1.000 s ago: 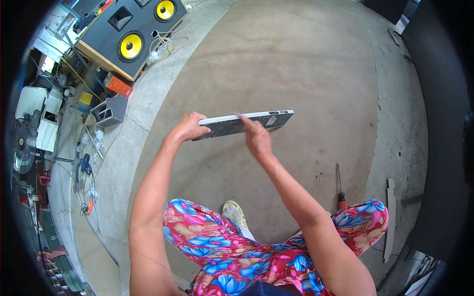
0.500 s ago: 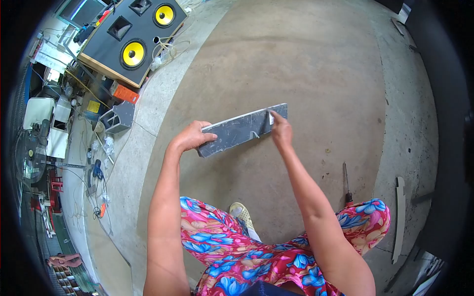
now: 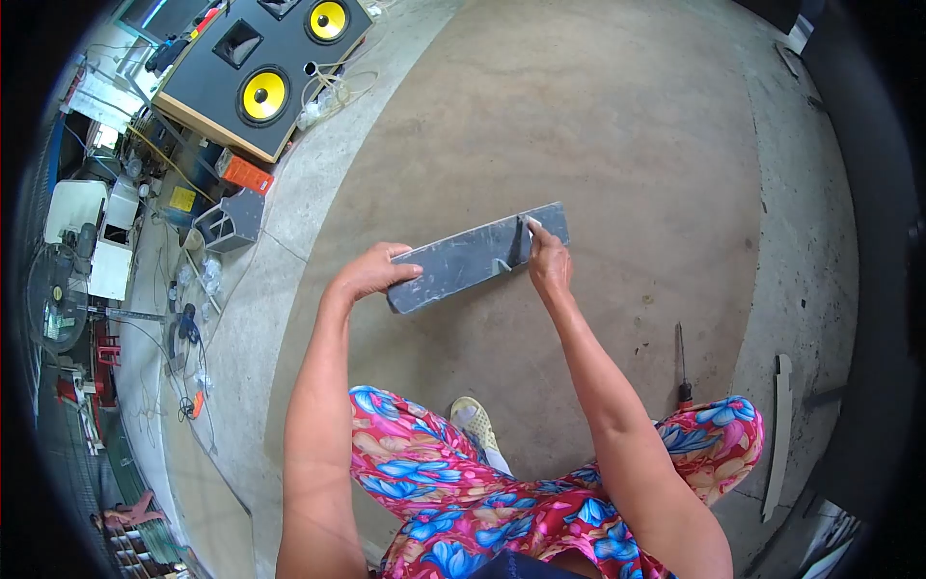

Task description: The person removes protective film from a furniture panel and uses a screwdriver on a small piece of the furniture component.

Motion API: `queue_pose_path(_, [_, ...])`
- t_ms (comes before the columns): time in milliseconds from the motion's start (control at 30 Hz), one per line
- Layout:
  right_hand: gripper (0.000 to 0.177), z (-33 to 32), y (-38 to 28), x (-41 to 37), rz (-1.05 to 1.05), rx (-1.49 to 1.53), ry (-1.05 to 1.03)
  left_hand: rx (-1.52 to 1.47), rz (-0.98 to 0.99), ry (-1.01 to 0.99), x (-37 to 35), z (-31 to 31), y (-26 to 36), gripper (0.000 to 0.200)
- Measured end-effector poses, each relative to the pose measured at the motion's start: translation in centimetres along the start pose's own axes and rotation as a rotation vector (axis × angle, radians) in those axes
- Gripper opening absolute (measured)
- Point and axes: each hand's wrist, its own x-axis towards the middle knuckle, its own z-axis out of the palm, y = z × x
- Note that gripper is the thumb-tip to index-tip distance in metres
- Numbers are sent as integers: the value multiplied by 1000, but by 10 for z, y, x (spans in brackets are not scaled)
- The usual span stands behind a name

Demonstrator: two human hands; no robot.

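My left hand [image 3: 371, 271] is closed on the left end of a long grey panel [image 3: 453, 265], its thumb lying across the face. The panel tilts up to the right above the floor, its face scuffed with pale marks. At its right end my right hand [image 3: 550, 261] pinches a thin dark strip [image 3: 518, 241] against the face. The strip hangs down from the fingertips. A small pale curl [image 3: 502, 264] sticks out at the panel's lower edge, left of my right hand.
A screwdriver [image 3: 684, 372] lies on the brown floor sheet [image 3: 598, 125] near my right knee. A pale strip [image 3: 777, 434] lies farther right. At upper left rests a large speaker cabinet [image 3: 217, 92] with yellow cones. Cables and tools clutter the left side, including a standing fan [image 3: 58, 299].
The fingers of my right hand have shifted slightly on the panel. A dark strip now shows where a white flake showed before. My left hand keeps its hold.
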Motion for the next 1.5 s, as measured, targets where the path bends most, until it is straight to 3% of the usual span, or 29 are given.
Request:
queue_pose_path(33, [35, -11, -6, 1, 69, -5, -12, 148, 70, 57, 0, 0, 0, 30])
queue_pose_path(100, [32, 3, -40, -10, -228, 63, 26, 369, 106, 175, -7, 4, 20, 26])
queue_pose_path(167, [31, -3, -96, -32, -293, 10, -115, 334, 139, 226, -1, 1, 22, 24])
queue_pose_path(200, [30, -9, -114, -40, -230, -57, -221, 316, 154, 258, 0, -1, 24, 23])
queue_pose_path(267, [29, -2, -99, -38, -199, -84, -137, 355, 165, 270, -3, 0, 29, 22])
queue_pose_path(333, [31, 6, -30, -16, -155, -173, -10, 390, 201, 291, -4, 1, 26, 23])
queue_pose_path(467, [31, -41, 65, 15, 312, -199, 82, 382, 204, 285, -6, 3, 24, 25])
queue_pose_path(567, [31, -26, 51, 7, -63, -49, 250, 368, 172, 276, -2, 1, 26, 26])
queue_pose_path(667, [29, -14, 4, -8, 7, -69, -23, 372, 178, 267, 1, -5, 26, 26])
queue_pose_path(767, [31, -18, 83, 7, -62, -87, 222, 377, 161, 267, -1, -4, 26, 26])
queue_pose_path(833, [32, -58, 104, 20, 437, -112, 98, 368, 127, 266, -4, 1, 28, 26])
queue_pose_path(967, [30, -55, 76, 23, 138, -68, 244, 345, 156, 264, 4, -3, 16, 26])
queue_pose_path(1067, [31, -35, 43, 14, 70, -168, 13, 391, 172, 255, 4, -8, 21, 26])
queue_pose_path(1100, [32, -28, 62, 12, 129, -46, 60, 388, 167, 264, 4, -7, 24, 25])
queue_pose_path(1200, [32, -60, 82, 20, 381, -64, 103, 351, 161, 278, 3, -5, 25, 24])
queue_pose_path(1300, [32, -50, 42, 26, 40, 143, 355, 245, 156, 226, 6, -6, 24, 24])
queue_pose_path(1367, [33, -33, -30, 17, -31, 321, 242, 172, 134, 227, 8, -7, 30, 23])
queue_pose_path(1433, [33, -9, -82, -2, -343, 310, 156, 139, 128, 218, 7, -7, 38, 21])
queue_pose_path(1500, [34, -1, -118, -27, -455, 368, -34, 116, 169, 216, 12, -6, 36, 20])
